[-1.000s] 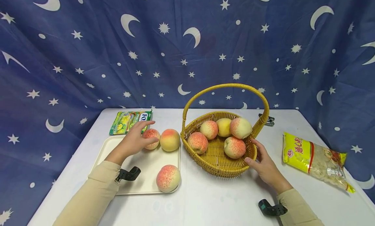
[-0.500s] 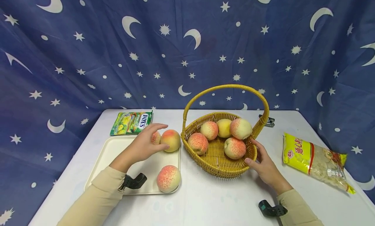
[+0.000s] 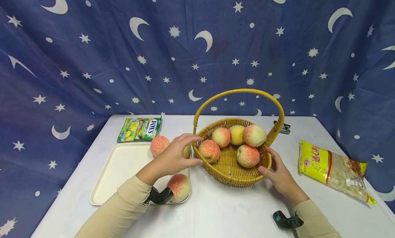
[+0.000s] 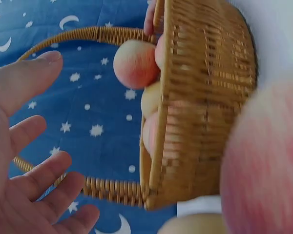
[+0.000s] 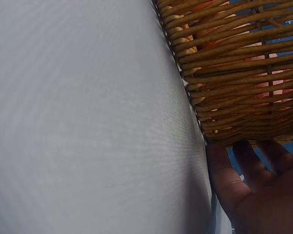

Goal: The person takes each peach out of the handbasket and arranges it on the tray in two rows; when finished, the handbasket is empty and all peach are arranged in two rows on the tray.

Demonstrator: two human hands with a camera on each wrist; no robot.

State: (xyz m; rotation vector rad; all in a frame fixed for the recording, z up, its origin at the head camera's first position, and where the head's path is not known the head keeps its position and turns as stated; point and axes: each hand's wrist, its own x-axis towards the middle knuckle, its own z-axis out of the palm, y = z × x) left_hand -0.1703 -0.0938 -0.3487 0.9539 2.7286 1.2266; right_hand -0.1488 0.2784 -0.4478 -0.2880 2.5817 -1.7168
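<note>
A yellow wicker basket [image 3: 229,179] with a tall arched handle holds several peaches, among them a red-speckled peach [image 3: 209,151] at its left side. My left hand [image 3: 174,155] is held near the basket's left rim, its fingers spread and nothing between them; the left wrist view shows the palm with fingers apart from the basket wall [image 4: 200,122]. At the basket's right side my right hand [image 3: 282,178] grips the rim, thumb over the edge and fingers [image 5: 227,183] against the outer weave. Below the left hand a peach [image 3: 180,187] sits on the cream tray [image 3: 114,173].
Two more peaches lie at the tray's back right: a speckled peach [image 3: 159,145] and a yellowish peach [image 3: 187,151] partly hidden by my left hand. A green FOX'S packet [image 3: 139,129] stands behind. To the right are a yellow pasta bag [image 3: 336,171] and a dark clip [image 3: 284,128].
My left hand has moved right, from over the tray's back peaches to the basket's left rim, with nothing in it. The right hand and the basket have stayed in place.
</note>
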